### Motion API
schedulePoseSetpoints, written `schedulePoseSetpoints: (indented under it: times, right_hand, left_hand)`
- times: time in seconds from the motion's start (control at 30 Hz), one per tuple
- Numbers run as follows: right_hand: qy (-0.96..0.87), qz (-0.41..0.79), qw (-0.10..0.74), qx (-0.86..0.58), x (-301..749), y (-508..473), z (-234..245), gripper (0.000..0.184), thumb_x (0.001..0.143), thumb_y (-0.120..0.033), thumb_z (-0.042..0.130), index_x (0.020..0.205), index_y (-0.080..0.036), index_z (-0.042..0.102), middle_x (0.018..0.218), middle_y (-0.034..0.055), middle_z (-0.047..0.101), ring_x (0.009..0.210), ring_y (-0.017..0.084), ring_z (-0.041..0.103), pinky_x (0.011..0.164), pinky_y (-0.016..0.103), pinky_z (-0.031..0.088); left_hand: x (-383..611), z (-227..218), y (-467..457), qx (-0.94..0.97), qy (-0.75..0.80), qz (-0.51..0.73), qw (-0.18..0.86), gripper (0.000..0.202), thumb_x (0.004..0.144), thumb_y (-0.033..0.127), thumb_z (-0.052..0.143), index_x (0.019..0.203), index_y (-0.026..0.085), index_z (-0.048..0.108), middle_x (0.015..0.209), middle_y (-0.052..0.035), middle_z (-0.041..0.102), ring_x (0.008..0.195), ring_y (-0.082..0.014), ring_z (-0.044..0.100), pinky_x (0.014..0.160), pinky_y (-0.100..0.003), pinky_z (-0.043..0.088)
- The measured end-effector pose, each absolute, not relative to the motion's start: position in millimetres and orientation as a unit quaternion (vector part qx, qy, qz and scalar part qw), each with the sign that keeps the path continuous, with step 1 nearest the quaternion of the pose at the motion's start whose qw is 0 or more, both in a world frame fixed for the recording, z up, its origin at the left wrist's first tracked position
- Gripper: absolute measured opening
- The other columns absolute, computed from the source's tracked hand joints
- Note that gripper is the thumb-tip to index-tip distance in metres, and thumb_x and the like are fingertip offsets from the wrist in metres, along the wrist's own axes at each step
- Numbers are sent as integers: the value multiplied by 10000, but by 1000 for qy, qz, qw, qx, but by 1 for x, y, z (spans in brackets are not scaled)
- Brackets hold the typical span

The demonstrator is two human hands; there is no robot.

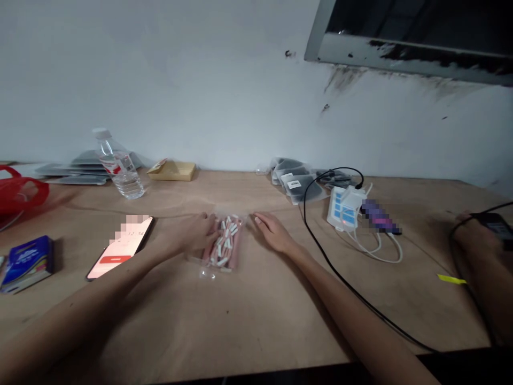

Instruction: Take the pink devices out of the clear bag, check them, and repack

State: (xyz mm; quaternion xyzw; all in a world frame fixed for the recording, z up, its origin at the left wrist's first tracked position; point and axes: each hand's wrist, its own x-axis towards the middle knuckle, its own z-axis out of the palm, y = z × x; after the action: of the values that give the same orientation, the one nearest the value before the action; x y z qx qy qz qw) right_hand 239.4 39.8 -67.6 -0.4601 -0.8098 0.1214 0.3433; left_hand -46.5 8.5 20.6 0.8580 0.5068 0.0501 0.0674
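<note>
A clear plastic bag (223, 244) with several pink and white sticks lies on the wooden table (256, 310) in the middle. My left hand (191, 233) rests on the bag's left edge, fingers curled onto it. My right hand (272, 231) lies flat on the table just right of the bag, fingers stretched out and together, touching or nearly touching its upper right corner.
A phone (120, 247) with a lit screen lies left of the bag, a blue packet (27, 263) further left, a red bag (18, 191), a water bottle (119, 166), a cardboard box (172, 170). Right: dark pouches (296, 182), a white power strip (344, 207), a black cable (340, 272). Another person's arm (481, 256) at far right.
</note>
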Motion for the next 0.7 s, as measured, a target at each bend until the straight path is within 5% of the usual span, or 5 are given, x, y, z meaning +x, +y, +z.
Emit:
schedulePoseSetpoints:
  times: [0.23,0.33,0.47,0.7]
  right_hand:
    - [-841,93,296,-444,241,39,-71,573,1046,-575,325,1346,-208,648,1402,143,626,1336,302,538,1133,561,395]
    - [-847,90,273,-447,243,39,-72,622,1045,-597,294,1381,-189,621,1462,153,573,1390,304,486,1163,564,363]
    - [-849,102,264,-447,245,40,-75,609,1040,-596,314,1394,-198,610,1484,154,551,1407,307,465,1170,575,350]
    - [-845,125,285,-435,245,39,-72,573,1021,-594,388,1406,-215,579,1434,154,588,1352,314,515,1139,570,386]
  left_hand:
    - [-39,10,10,822,534,110,163,443,937,528,451,1233,211,542,857,-43,737,757,-244,697,681,-344,502]
    - [-36,-5,9,822,542,128,115,533,945,586,416,1251,161,515,1101,-147,710,1012,-318,676,836,-431,514]
    - [-34,-24,9,823,553,99,80,601,959,653,332,1196,157,576,1423,-214,545,1395,-393,432,1095,-570,357]
    - [-30,-43,12,817,550,124,126,769,947,658,349,1474,102,417,1600,-246,342,1519,-356,264,1200,-574,198]
